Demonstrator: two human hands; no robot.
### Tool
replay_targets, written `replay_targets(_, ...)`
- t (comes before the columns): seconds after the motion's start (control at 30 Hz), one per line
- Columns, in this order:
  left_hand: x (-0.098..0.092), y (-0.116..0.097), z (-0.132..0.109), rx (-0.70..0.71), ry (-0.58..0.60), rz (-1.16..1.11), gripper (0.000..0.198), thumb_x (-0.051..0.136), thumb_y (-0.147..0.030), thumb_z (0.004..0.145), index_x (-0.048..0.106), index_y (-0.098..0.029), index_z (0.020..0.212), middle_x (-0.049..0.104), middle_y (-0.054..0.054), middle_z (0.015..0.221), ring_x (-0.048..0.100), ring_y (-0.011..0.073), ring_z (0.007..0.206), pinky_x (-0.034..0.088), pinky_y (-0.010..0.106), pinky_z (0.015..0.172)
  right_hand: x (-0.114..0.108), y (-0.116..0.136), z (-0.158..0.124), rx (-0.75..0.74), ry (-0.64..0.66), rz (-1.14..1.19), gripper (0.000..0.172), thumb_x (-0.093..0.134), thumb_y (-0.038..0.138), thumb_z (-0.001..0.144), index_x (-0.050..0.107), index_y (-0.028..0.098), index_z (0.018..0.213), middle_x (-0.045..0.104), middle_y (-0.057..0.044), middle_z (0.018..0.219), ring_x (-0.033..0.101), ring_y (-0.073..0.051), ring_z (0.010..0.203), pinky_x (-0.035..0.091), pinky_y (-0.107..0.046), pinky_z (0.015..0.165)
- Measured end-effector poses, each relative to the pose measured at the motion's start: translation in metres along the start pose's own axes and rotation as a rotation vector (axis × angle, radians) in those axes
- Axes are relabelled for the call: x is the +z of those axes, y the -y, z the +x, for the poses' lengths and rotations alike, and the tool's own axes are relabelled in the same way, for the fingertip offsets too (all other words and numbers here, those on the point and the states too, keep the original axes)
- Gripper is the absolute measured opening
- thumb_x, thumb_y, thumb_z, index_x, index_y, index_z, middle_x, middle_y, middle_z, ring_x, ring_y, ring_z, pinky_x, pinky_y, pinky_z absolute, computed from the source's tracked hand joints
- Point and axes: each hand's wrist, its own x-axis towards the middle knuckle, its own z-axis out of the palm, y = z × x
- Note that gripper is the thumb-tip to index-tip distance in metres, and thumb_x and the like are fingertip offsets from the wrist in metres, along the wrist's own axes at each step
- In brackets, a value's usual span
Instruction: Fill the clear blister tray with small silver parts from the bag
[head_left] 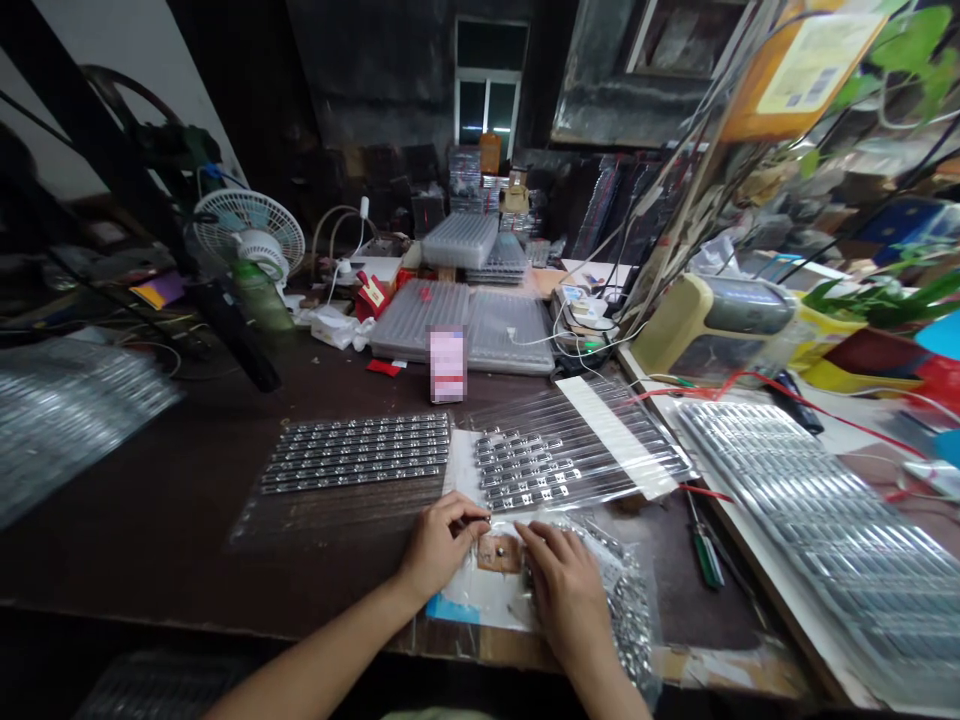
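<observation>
My left hand (pixel 439 545) is closed in a pinch, with a small metal part (pixel 486 518) just showing at its fingertips. It hovers by the front left corner of a clear ribbed plastic tray (pixel 611 440), whose left end holds rows of shiny metal pieces (pixel 525 468). Below the fingertips lies a small brown block (pixel 499 553) with a dark spot in its middle, on a white sheet (pixel 487 605). My right hand (pixel 566 580), fingers stretched and apart, rests beside the block over the edge of a clear bag (pixel 634 600) full of loose small metal parts.
Another tray (pixel 360 450) with filled rows lies to the left. A phone (pixel 448 365) stands behind, before stacked clear trays (pixel 420 320). A green-handled screwdriver (pixel 706 555) lies right of the bag. More trays (pixel 825 530) line the right; a fan (pixel 251 235) stands back left.
</observation>
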Motion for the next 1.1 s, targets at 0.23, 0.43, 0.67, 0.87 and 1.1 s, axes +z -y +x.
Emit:
replay_targets(0.23,0.002,-0.012,0.013,-0.063,0.035,-0.002,0.011,0.063,-0.018,0.077,0.073,-0.018,0.081,0.071,0.005,0.082,0.064,0.0175,0.078,0.049,0.026,0.069,-0.015,-0.039,-0.029,-0.174,-0.032,-0.125,0.033,0.046,0.011,0.085,0.061,0.027,0.11,0.067,-0.002,0.102,0.057,-0.018,0.091,0.038,-0.03,0.077)
replay_targets(0.43,0.018,-0.027,0.002,0.071,0.13,0.077,0.01,0.067,-0.018,0.077,0.073,-0.022,0.083,0.068,0.003,0.083,0.062,0.016,0.078,0.048,0.026,0.07,-0.012,-0.027,-0.021,-0.039,-0.124,-0.049,0.016,0.047,0.026,0.09,0.063,0.025,0.095,0.066,-0.003,0.093,0.059,-0.016,0.082,0.042,-0.029,0.073)
replay_targets(0.67,0.027,-0.017,-0.01,0.198,0.146,0.198,0.012,0.072,-0.016,0.074,0.073,-0.023,0.084,0.067,0.003,0.08,0.06,0.0176,0.079,0.047,0.029,0.073,-0.009,-0.023,-0.021,0.054,-0.205,0.088,0.012,0.048,0.023,0.087,0.059,0.023,0.091,0.064,-0.003,0.086,0.06,-0.017,0.08,0.046,-0.03,0.073)
replay_targets(0.87,0.027,-0.016,-0.009,0.21,0.175,0.192,0.011,0.072,-0.015,0.074,0.073,-0.023,0.082,0.068,0.003,0.079,0.06,0.0175,0.079,0.046,0.029,0.073,-0.008,-0.023,-0.022,0.073,-0.199,0.125,0.013,0.048,0.025,0.088,0.06,0.023,0.092,0.064,-0.003,0.083,0.06,-0.017,0.078,0.047,-0.031,0.072)
replay_targets(1.1,0.031,-0.016,-0.01,0.212,0.19,0.196,0.009,0.071,-0.017,0.075,0.074,-0.024,0.081,0.068,0.003,0.078,0.06,0.0176,0.078,0.046,0.029,0.071,-0.01,-0.028,-0.022,0.05,-0.221,0.159,0.023,0.045,0.029,0.091,0.067,0.025,0.099,0.066,-0.006,0.088,0.063,-0.017,0.081,0.051,-0.031,0.072)
